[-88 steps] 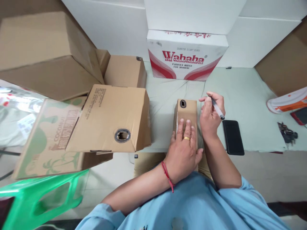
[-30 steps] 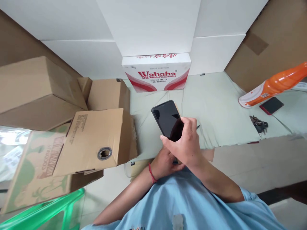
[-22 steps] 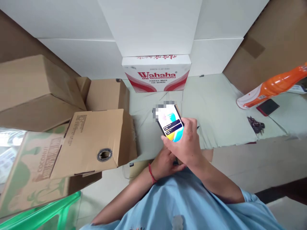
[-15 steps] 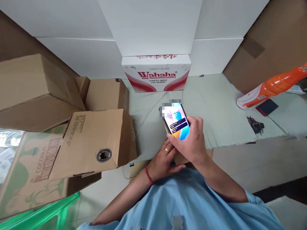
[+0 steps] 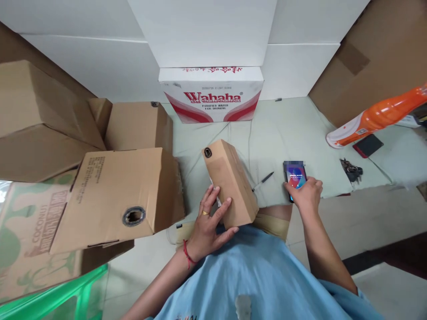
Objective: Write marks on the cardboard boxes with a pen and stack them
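My right hand (image 5: 307, 192) grips a phone (image 5: 295, 177) with a lit screen, low over the right part of the green-covered table. My left hand (image 5: 211, 218) rests with its fingers spread on the near left side of a small brown carton (image 5: 230, 184), which stands tilted at the table's front edge. A dark round-rimmed hole shows near the carton's far left corner. Between carton and phone lies a dark pen (image 5: 263, 181).
Brown boxes (image 5: 116, 191) fill the left, one with a dark-rimmed hole. A Wahaha carton (image 5: 213, 100) stands against the white panels. At right are an orange bottle (image 5: 383, 116), a dark flat item (image 5: 368, 145) and keys (image 5: 352, 170). A green stool (image 5: 80, 289) is low left.
My right hand has carried the phone right, down towards the table. My left hand has shifted left and spread on the small carton, which now shows along with the pen.
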`<state>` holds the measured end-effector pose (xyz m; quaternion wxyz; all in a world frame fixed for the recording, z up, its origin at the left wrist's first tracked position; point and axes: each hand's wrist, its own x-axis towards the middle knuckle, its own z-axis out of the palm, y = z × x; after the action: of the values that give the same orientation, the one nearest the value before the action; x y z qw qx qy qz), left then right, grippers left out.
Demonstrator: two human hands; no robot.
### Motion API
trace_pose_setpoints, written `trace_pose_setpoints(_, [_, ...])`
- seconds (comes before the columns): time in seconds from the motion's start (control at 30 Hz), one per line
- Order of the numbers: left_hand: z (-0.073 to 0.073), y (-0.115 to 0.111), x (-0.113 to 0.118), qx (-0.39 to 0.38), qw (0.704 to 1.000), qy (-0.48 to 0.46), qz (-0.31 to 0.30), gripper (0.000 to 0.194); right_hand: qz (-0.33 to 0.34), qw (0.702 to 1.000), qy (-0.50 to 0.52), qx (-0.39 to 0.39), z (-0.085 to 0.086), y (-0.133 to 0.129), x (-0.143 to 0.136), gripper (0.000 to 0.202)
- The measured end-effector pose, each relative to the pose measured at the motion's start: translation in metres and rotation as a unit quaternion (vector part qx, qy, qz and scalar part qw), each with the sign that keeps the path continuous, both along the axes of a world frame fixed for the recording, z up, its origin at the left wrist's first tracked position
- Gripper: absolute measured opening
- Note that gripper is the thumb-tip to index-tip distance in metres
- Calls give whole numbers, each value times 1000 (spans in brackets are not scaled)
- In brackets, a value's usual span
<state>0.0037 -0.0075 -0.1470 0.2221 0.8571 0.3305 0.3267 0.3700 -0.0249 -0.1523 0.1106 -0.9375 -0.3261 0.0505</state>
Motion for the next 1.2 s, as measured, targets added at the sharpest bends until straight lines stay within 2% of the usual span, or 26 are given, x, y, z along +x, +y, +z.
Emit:
trace_pose_setpoints(0.1, [2,4,9,17,1000,-8,-4,76,21,1000,-3,-15,-6,-1,-5,83])
trace_pose_setpoints(0.23, [3,7,18,33,999,-21,-9,76,97,995,26,-17,-11,8,-26,80])
trace_pose_setpoints(0.33, [2,5,18,17,999,-43,-5,83,156,985,55,56,-8,12,-46,75])
trace_pose_setpoints(0.43, [0,0,13,-66,991,-115,6,91,233,943,132,196,7,8,-67,67])
trace_pose_setpoints(0.5, [0,0,9,-173,971,-167,6,78,290,906,208,228,23,1,-81,65])
trace_pose_setpoints(0.53, [1,0,8,-227,956,-185,2,67,317,893,233,218,30,-3,-89,68])
trace_pose_setpoints(0.6, [2,3,7,-289,938,-188,-19,56,357,887,237,172,42,-10,-104,88])
trace_pose_setpoints(0.7, [4,8,12,-264,947,-162,-85,56,377,901,191,96,51,-15,-125,123])
trace_pose_setpoints(0.73, [5,9,14,-245,951,-157,-104,57,373,907,180,80,52,-15,-129,126])
trace_pose_setpoints(0.8, [8,10,19,-219,955,-156,-123,57,360,914,175,66,54,-13,-132,118])
trace_pose_setpoints(0.9, [13,12,24,-182,964,-156,-119,52,340,908,224,102,61,-12,-120,98])
trace_pose_setpoints(1.0, [17,15,25,-105,980,-145,-85,43,290,888,305,183,68,-12,-86,89])
trace_pose_setpoints(1.13, [35,17,20,7,993,-119,-17,38,118,892,311,307,63,-3,-10,84])
trace_pose_setpoints(1.2, [52,15,13,49,992,-114,5,43,12,868,308,390,58,5,34,79])
